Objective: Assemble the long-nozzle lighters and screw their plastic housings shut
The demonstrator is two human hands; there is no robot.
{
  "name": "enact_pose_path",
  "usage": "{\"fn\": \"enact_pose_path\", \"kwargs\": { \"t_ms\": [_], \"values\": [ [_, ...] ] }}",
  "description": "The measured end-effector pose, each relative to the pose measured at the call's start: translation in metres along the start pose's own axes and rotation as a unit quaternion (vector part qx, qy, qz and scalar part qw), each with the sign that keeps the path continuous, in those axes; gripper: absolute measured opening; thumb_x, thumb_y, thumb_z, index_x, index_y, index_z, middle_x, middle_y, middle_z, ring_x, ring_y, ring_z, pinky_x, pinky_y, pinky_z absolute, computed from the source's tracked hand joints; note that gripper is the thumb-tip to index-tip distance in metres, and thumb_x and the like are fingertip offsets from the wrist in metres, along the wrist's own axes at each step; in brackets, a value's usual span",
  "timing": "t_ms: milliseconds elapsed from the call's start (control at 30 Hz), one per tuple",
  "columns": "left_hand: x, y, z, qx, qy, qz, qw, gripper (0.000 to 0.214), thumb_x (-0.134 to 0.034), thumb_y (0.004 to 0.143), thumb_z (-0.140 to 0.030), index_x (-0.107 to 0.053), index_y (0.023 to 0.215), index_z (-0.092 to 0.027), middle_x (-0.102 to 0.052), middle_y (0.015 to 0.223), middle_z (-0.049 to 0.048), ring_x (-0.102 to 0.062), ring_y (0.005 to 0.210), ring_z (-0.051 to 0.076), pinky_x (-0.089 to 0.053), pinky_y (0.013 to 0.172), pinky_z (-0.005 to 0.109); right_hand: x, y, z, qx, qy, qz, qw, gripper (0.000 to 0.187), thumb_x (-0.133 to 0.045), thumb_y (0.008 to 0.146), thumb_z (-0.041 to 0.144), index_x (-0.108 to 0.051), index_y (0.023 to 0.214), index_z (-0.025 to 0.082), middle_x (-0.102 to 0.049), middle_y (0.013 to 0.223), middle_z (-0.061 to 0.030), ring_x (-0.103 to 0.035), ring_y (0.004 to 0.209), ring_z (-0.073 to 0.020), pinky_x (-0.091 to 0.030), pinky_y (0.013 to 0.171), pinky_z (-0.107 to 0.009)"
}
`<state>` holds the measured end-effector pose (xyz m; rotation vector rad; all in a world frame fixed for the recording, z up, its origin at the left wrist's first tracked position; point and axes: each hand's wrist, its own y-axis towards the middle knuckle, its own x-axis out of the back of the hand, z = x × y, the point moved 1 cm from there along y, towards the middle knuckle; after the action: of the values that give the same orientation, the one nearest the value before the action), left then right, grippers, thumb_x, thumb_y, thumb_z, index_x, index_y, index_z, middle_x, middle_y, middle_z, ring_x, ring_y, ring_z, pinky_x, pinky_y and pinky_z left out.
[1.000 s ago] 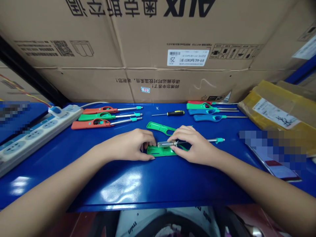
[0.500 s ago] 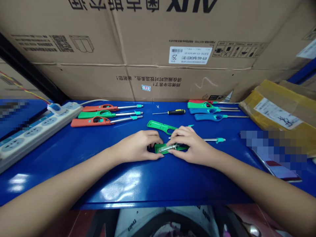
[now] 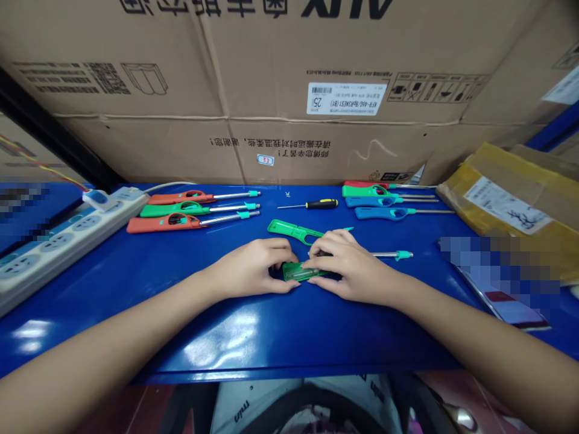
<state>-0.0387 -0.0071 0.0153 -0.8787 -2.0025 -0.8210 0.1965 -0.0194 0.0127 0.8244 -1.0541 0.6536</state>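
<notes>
A green lighter shell half (image 3: pixel 290 278) lies on the blue table with its hollow side up, a clear fuel tank (image 3: pixel 307 272) inside it. My left hand (image 3: pixel 265 265) is closed around the shell's left end. From the right, my right hand (image 3: pixel 350 262) presses its fingers on the tank and the shell, covering their right part. Just behind my hands lies the other green shell half (image 3: pixel 292 229), partly hidden by my right fingers. A metal lighter tube (image 3: pixel 384 255) with a teal tip sticks out to the right beyond my right hand.
Orange and green gas lighters (image 3: pixel 169 223) lie at the left, beside a white power strip (image 3: pixel 58 241). A screwdriver (image 3: pixel 321 204) lies at the back. More lighters (image 3: pixel 377 214) lie back right, near a yellow-taped parcel (image 3: pixel 506 205) and a phone-like slab (image 3: pixel 511 304). A large carton (image 3: pixel 266 78) stands behind.
My right fingers have shifted slightly left over the clear tank, and less of it shows. My left hand stays on the shell's end. The view has moved slightly.
</notes>
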Motion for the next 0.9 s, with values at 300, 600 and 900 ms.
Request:
{"fn": "enact_pose_path", "kwargs": {
  "t_ms": [300, 600, 900],
  "values": [
    [-0.0013, -0.0011, 0.0003, 0.008, 0.0, 0.001, 1.0, 0.017, -0.071, 0.087, -0.026, -0.073, 0.099, -0.015, -0.067, 0.09, 0.0044, -0.063, 0.077, 0.014, -0.053, 0.071, 0.024, 0.0021, -0.0014, -0.0024, -0.029, 0.031, 0.012, 0.999, 0.019, -0.066, 0.094, 0.03, -0.071, 0.111, 0.023, -0.066, 0.11, -0.0084, -0.056, 0.103, -0.0235, -0.037, 0.095, -0.042],
    [-0.0023, -0.0004, 0.0005, -0.001, -0.003, -0.005, 1.0, 0.019, -0.072, 0.087, -0.028, -0.072, 0.099, -0.014, -0.065, 0.088, 0.0042, -0.062, 0.073, 0.013, -0.051, 0.067, 0.022, -0.0023, 0.0036, -0.0001, -0.084, 0.092, -0.015, 0.992, 0.011, -0.073, 0.091, 0.029, -0.068, 0.095, 0.021, -0.071, 0.101, -0.0047, -0.058, 0.101, -0.0216, -0.036, 0.092, -0.04],
    [-0.0018, -0.0005, -0.002, 0.006, -0.007, -0.014, 1.0, 0.019, -0.071, 0.087, -0.03, -0.072, 0.099, -0.015, -0.067, 0.09, 0.0039, -0.063, 0.074, 0.013, -0.053, 0.068, 0.023, 0.0025, 0.0012, 0.0016, -0.028, 0.002, -0.028, 0.999, 0.015, -0.065, 0.095, 0.031, -0.076, 0.093, 0.022, -0.071, 0.099, -0.0071, -0.057, 0.096, -0.0229, -0.037, 0.094, -0.045]
  ]
}}
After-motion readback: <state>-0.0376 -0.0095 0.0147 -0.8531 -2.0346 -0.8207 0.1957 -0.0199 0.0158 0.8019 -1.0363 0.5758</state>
